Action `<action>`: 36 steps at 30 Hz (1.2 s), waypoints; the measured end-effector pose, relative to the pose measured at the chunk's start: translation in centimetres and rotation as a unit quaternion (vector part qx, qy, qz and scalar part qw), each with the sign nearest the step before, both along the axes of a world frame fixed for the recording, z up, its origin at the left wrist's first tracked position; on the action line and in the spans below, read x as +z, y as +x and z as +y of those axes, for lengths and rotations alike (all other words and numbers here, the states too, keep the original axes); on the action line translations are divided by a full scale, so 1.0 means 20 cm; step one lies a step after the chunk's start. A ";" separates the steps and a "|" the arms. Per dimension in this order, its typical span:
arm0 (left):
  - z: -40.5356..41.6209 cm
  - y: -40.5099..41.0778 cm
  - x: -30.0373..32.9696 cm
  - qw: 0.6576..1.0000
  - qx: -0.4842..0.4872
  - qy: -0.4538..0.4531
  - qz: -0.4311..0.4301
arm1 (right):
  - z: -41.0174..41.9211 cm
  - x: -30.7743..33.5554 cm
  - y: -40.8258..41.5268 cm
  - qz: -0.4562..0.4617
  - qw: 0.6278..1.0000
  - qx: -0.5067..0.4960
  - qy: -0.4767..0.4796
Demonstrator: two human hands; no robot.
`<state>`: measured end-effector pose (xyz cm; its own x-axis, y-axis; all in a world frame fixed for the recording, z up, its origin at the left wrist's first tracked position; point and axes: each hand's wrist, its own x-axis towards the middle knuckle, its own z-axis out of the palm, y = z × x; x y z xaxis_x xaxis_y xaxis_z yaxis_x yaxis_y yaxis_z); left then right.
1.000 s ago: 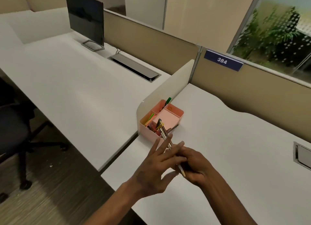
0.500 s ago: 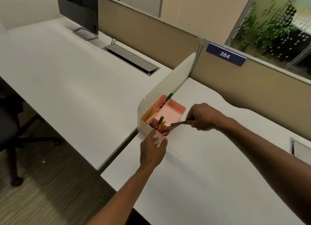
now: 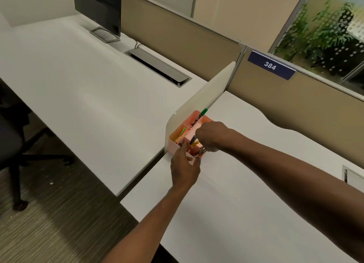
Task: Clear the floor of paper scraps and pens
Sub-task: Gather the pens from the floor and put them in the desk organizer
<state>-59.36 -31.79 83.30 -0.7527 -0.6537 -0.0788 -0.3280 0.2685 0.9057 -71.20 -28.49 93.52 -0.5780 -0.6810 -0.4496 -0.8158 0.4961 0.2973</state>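
A pink plastic desk organiser with several compartments [image 3: 174, 142] stands on the white counter [image 3: 246, 193] at its left edge, tight against a low cream divider panel [image 3: 204, 97] that separates this counter from the neighbouring one. The right hand [image 3: 211, 136] hovers over the organiser's near right compartment with its fingers curled round a small bundle of pens [image 3: 201, 151], whose tips point down into that compartment. The left hand [image 3: 185, 167] rests against the organiser's near corner, its fingers [image 3: 184, 146] reaching over the rim and its thumb on the outer wall, steadying the box. A green-capped marker [image 3: 200, 117] leans upright out of the far compartment, thin neon-coloured strips [image 3: 182, 133] fill the left one, and a yellow marker [image 3: 195, 144] lies between the two hands. On the grey striped carpet floor [image 3: 59, 213] below the neighbouring counter lie a few small white paper scraps [image 3: 51, 183], near the base of a black office chair [image 3: 11, 144]. A dark monitor [image 3: 98, 8] stands at the far end of the neighbouring counter, and a blue plate marked 384 [image 3: 270, 67] sits on the beige partition behind.
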 end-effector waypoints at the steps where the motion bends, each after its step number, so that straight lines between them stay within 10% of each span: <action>1: 0.01 0.00 0.00 1.000 0.005 0.002 0.005 | 0.00 -0.02 -0.01 -0.003 1.000 0.003 0.007; 36: 0.08 -0.11 -0.02 0.977 -0.142 -0.151 -0.047 | 0.50 -0.01 0.04 -0.095 0.925 -0.180 -0.321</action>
<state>-61.47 -30.10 82.92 -0.9060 -0.4231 0.0084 -0.2786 0.6113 0.7407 -70.46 -18.59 93.41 -0.7712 -0.6220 -0.1354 -0.5712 0.7701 -0.2840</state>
